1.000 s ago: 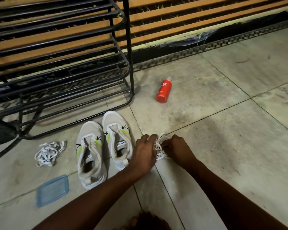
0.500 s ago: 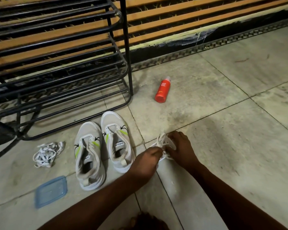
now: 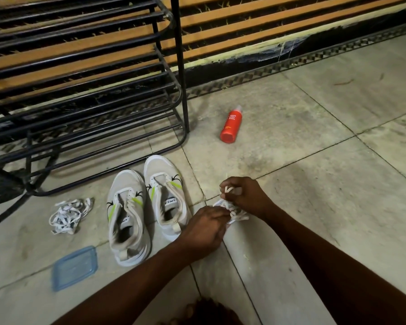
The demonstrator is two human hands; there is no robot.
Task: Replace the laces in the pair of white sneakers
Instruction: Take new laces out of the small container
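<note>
Lower sneaker: white-grey with lime stripes and black marks, unlaced, upright on the floor, toe towards the top of the frame, lower left of centre.
Upper sneaker: its match, also unlaced, close beside it on the right and set slightly higher.
Loose lace: a flat white tangle on the floor, left of the shoes and apart from them.
Lace bundle: a white knotted clump right of the shoes, pinched between the left grip and the right grip.
</note>
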